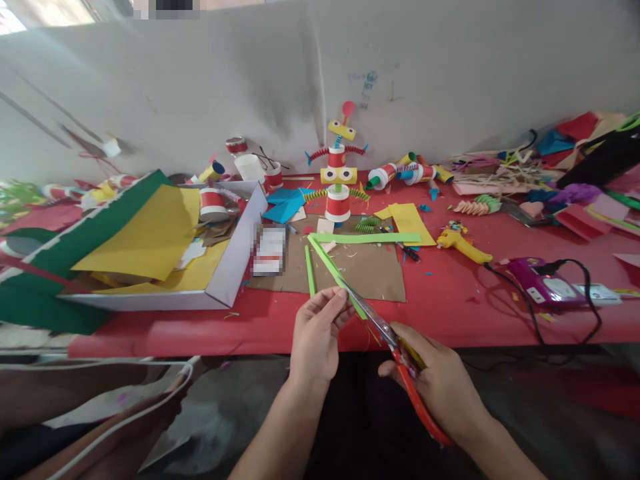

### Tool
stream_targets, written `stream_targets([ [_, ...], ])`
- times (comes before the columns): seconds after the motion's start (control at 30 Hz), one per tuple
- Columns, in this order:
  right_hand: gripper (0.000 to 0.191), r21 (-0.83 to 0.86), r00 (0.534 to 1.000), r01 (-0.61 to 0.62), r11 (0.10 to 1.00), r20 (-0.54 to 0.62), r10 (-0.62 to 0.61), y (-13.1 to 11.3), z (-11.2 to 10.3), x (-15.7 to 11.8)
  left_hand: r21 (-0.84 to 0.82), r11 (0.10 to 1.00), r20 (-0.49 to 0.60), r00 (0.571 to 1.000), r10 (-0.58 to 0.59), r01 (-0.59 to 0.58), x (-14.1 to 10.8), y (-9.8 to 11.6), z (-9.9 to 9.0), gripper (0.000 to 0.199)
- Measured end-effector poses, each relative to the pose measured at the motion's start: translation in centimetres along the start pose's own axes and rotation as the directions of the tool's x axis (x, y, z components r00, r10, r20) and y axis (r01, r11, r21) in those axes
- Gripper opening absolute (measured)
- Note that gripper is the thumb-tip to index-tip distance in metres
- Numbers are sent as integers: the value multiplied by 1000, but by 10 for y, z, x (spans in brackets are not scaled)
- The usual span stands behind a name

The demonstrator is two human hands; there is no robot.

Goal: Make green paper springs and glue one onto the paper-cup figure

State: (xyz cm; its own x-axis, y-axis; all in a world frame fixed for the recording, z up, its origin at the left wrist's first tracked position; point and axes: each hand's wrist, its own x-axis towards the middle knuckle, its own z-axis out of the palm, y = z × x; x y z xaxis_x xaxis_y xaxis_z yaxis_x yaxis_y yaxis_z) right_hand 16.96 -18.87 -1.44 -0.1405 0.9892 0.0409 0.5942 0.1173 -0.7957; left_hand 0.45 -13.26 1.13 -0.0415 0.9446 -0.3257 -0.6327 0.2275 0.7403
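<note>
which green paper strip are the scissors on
The slanting strip, the one meeting the blades of the scissors; the crosswise strip and the narrow strip furthest left lie clear of them.

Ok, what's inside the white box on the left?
Yellow sheets, brown paper, a white scrap and a red-and-white cup. The large yellow sheet covers much of the box; anything beneath is hidden.

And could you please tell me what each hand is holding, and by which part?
The right hand holds the scissors by their handles; the left hand pinches the slanting green strip toward its near end.
</note>
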Motion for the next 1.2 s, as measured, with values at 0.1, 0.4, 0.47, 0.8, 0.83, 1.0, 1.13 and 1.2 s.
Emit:
stream_targets([
  [0.1,34,5,1000,8,1000,-13,-8,-1,1,0,5,1000,7,1000,0,0,0,0,0,11],
  [0.4,39,-72,999,17,997,-46,-21,3,-1,-2,89,992,64,994,88,-94,10,11,-1,13],
  [0.47,41,-80,998,20,997,-51,-25,4,-1,-3,113,988,72,993,94,-102,13,14,-1,13],
  [0.8,43,-134,999,-42,990,-1,43,-2,0,1,86,995,88,995,40,-47,12,7,-5,9],
  [0.83,44,-146,999,-45,988,1,46,-3,0,2,74,996,88,995,35,-42,11,6,-5,9],
  [1.0,46,-173,1000,-27,985,3,28,-4,1,6,30,1000,79,997,6,-9,8,3,-4,9],
  [1.13,44,-122,1000,-6,993,0,6,-3,5,6,12,1000,82,997,3,-4,7,2,-5,9],
  [1.2,43,-95,1000,-4,995,-2,4,-3,7,6,6,1000,87,996,2,-3,8,2,-5,8],
])
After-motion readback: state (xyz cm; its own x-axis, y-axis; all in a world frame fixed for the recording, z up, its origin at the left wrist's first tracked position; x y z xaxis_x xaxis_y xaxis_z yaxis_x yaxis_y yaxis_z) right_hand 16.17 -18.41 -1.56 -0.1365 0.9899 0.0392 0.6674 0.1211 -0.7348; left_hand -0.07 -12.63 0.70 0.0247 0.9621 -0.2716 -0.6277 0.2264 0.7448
